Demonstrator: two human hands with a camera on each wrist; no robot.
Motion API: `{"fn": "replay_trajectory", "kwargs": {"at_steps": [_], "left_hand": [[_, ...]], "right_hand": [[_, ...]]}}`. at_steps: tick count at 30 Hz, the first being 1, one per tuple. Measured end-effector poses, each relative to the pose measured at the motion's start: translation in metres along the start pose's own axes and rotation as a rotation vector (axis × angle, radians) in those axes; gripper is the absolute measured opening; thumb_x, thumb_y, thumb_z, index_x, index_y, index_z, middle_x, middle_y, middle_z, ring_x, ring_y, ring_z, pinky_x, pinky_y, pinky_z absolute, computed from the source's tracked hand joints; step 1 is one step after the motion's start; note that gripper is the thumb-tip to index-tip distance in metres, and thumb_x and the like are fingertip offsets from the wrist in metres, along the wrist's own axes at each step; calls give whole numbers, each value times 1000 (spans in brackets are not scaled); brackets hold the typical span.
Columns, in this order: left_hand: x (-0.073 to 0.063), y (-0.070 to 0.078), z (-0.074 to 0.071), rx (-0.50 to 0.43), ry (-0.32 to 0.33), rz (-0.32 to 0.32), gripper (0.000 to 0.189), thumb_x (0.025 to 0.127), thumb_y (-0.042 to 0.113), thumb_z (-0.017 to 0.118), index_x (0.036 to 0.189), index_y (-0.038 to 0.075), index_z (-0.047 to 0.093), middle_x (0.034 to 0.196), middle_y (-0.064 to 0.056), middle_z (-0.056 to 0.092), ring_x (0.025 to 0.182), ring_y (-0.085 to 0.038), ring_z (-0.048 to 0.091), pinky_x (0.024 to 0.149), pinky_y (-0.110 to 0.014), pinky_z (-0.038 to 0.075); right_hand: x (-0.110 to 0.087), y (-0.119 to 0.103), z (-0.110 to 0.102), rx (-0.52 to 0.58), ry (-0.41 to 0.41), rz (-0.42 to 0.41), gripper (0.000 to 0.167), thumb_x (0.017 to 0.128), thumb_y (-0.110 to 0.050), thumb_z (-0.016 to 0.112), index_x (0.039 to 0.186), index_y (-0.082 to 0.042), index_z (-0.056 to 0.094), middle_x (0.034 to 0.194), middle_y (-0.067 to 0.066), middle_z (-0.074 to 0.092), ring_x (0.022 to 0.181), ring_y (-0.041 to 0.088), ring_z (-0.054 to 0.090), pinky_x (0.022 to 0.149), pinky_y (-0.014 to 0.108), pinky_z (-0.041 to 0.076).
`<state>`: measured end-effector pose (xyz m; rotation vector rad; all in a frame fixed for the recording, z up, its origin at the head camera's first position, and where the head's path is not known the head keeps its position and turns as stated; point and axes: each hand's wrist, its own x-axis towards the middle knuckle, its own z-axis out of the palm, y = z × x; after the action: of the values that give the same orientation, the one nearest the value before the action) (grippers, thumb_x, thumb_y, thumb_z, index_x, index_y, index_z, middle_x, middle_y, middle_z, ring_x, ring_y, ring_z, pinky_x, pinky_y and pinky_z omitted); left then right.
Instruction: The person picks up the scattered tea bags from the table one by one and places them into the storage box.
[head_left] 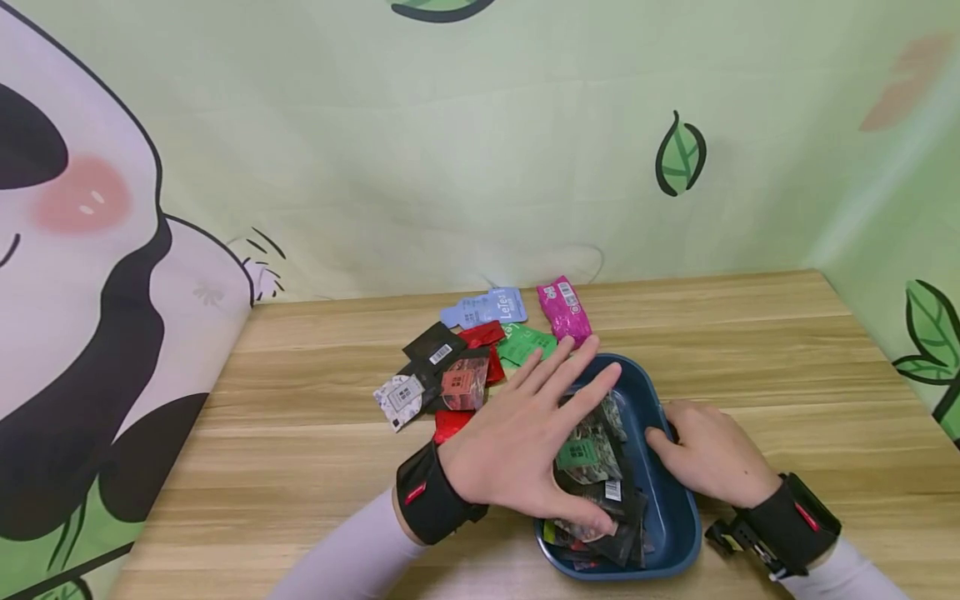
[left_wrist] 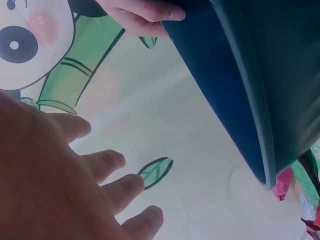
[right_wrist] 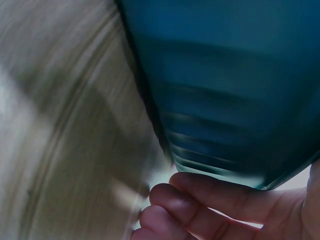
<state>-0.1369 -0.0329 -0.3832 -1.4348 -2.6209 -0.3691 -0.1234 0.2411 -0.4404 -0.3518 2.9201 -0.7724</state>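
A dark blue plastic bin (head_left: 678, 508) stands on the table, holding a heap of dark packets (head_left: 592, 458) along its left side. Over its left rim my left hand (head_left: 517, 442) is stretched out, fingers spread and thumb apart, overlapping part of the packets in the head view. In the left wrist view the fingers of the left hand (left_wrist: 90, 175) are extended, with nothing between them. My right hand (head_left: 716, 454) grips the bin's right rim, thumb on the inner side. The right wrist view shows its curled fingers (right_wrist: 215, 195) at the bin's outer wall (right_wrist: 215, 75).
Left of the bin lies a loose pile of packets: black (head_left: 431, 343), patterned white (head_left: 401, 398) and red (head_left: 452, 425). Behind are a green packet (head_left: 525, 343), light blue packets (head_left: 487, 308) and a pink packet (head_left: 564, 308). A printed cloth (head_left: 465, 167) hangs along the table's back edge.
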Motion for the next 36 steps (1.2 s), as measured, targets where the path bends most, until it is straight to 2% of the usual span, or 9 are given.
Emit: {"fn": "replay_trajectory", "kwargs": {"at_steps": [6,12,17,21,28,33,36], "left_hand": [[-3,-4,-1,11,1,-14,138,67,86,72,168,23,3,175,-2,-11,163,-27,-3,131,-54,12],[-15,-22,2,-9,-35,-74,133,71,84,71,168,26,2,176,-1,-10,163,-28,0,131,-54,11],[-35,-47,5,31,-51,-146,128,75,87,64,168,22,6,176,-6,-5,163,-31,2,129,-57,15],[-56,-72,6,48,-71,-237,126,76,89,59,168,20,9,176,-8,1,163,-34,6,129,-59,16],[-91,-116,5,14,-101,-402,123,77,83,66,168,18,13,175,-14,9,158,-46,18,124,-65,24],[-108,-135,5,-8,-130,-492,124,76,82,67,168,17,16,174,-16,14,154,-49,26,119,-67,32],[-115,-142,6,-6,-143,-527,120,77,76,71,167,16,20,169,-20,24,149,-49,36,113,-67,41]], "right_hand": [[0,0,0,5,-4,4,22,100,-22,63,79,-17,65,68,-3,55,60,9,52,54,27,38],[0,0,1,-19,8,-7,23,100,-22,63,77,-18,62,68,-3,52,61,10,49,57,28,36],[0,0,2,-33,9,-11,24,100,-22,63,77,-19,61,70,-3,52,63,10,49,59,28,36],[0,1,1,-27,3,-5,21,100,-22,63,80,-19,63,71,-3,54,64,10,50,60,29,37],[0,1,1,-28,-4,-5,20,101,-23,63,82,-19,64,74,-4,56,65,10,50,61,29,37],[0,1,1,-28,-3,-8,15,101,-23,63,87,-18,68,76,-4,58,67,9,52,62,30,39],[0,1,1,-27,-7,-2,16,101,-24,63,86,-17,68,75,-4,58,67,9,53,61,30,40]]}}
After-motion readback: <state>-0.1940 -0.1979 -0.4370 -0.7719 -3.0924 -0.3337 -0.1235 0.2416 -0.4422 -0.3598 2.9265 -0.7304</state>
